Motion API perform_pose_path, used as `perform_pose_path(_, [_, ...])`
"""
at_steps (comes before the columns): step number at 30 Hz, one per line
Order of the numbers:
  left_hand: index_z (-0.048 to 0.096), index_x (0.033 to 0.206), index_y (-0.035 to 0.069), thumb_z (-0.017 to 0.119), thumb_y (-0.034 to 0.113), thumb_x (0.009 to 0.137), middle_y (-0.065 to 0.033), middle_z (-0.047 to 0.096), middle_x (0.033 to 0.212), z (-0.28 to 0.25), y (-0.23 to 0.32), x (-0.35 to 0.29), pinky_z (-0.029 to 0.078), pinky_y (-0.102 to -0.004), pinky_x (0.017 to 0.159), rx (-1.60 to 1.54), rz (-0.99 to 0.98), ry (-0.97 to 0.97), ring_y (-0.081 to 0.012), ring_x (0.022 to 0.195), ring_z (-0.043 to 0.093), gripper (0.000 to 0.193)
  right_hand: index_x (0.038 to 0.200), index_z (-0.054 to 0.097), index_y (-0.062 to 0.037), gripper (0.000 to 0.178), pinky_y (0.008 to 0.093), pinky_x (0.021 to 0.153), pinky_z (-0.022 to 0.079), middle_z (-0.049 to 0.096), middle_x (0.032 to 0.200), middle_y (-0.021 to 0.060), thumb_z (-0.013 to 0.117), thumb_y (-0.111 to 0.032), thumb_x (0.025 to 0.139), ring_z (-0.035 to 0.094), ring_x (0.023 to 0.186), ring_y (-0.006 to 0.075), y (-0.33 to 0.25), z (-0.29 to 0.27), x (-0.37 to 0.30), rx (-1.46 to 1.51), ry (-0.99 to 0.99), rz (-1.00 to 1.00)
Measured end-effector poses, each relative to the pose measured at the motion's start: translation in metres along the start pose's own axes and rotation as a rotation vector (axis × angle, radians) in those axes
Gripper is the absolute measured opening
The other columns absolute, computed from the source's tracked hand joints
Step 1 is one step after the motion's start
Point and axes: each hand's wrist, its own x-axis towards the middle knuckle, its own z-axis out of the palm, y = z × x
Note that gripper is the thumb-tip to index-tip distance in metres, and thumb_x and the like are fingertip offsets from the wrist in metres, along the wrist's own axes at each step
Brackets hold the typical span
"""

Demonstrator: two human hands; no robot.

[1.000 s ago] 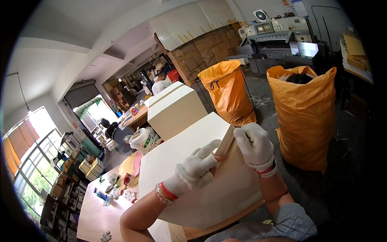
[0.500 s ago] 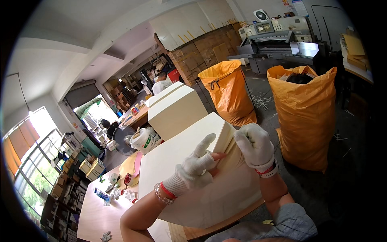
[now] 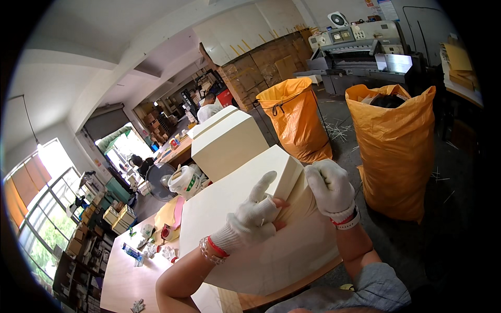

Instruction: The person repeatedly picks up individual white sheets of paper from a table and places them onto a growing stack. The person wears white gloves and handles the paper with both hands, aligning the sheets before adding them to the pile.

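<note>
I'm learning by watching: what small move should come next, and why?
Perhaps the left hand should press its thumb onto the paper stack: the thumb is extended, bare fingertips rest at the fanned edges, and the right hand looks closed on their corner, so steadying may help.

A thick stack of large cream paper sheets (image 3: 229, 193) lies flat along the table's (image 3: 120, 276) near edge, its right-hand side bowed and fanned.

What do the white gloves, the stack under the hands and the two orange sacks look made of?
Gloves: probably knitted cotton or a blend, matte; ribbed cuffs show.
Stack: likely paper, matte cream; thin layers bend at its corner.
Orange sacks: likely plastic, perhaps woven; slight sheen, crisp creases.
</note>
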Motion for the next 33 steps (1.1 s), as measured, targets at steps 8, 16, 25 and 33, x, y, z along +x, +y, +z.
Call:
perform_pose_path(8, [0.061,0.084,0.003,0.074,-0.007,0.073,-0.0290,0.054,0.137,-0.003,-0.002,0.004,0.054,-0.0408,0.094,0.090,0.083,-0.075,-0.0415,0.128,0.057,0.020,0.070,0.059,0.0014,0.027,0.0382,0.059,0.045,0.058,0.064,0.0123,0.067,-0.010,0.093,0.058,0.060,0.0266,0.001,-0.001,0.001,-0.003,-0.007,-0.014])
perform_pose_path(16, [0.058,0.085,0.004,0.077,-0.006,0.073,-0.0247,0.060,0.129,-0.003,-0.004,0.000,0.048,-0.0407,0.104,-0.019,0.031,-0.059,-0.0419,0.142,0.043,0.025,0.071,0.060,0.0011,0.026,0.0376,0.059,0.046,0.058,0.064,0.0119,0.067,-0.009,0.093,0.058,0.060,0.0264,0.000,0.000,0.000,0.010,0.009,0.004])
perform_pose_path(25, [0.066,0.098,0.003,0.067,-0.011,0.073,-0.0315,0.041,0.150,-0.005,-0.004,0.004,0.054,-0.0381,0.093,0.169,0.145,-0.090,-0.0409,0.119,0.064,0.028,0.071,0.060,0.0015,0.024,0.0374,0.060,0.045,0.059,0.066,0.0117,0.067,-0.009,0.092,0.058,0.062,0.0261,0.003,-0.001,0.000,0.035,-0.014,-0.026])
perform_pose_path(33, [0.065,0.089,0.004,0.079,-0.006,0.071,-0.0294,0.054,0.137,-0.003,0.001,0.002,0.055,-0.0413,0.092,0.063,0.044,-0.035,-0.0441,0.119,0.062,0.024,0.073,0.061,0.0013,0.022,0.0366,0.060,0.045,0.059,0.066,0.0109,0.066,-0.007,0.093,0.057,0.061,0.0245,0.002,-0.002,0.000,0.042,-0.009,-0.001])
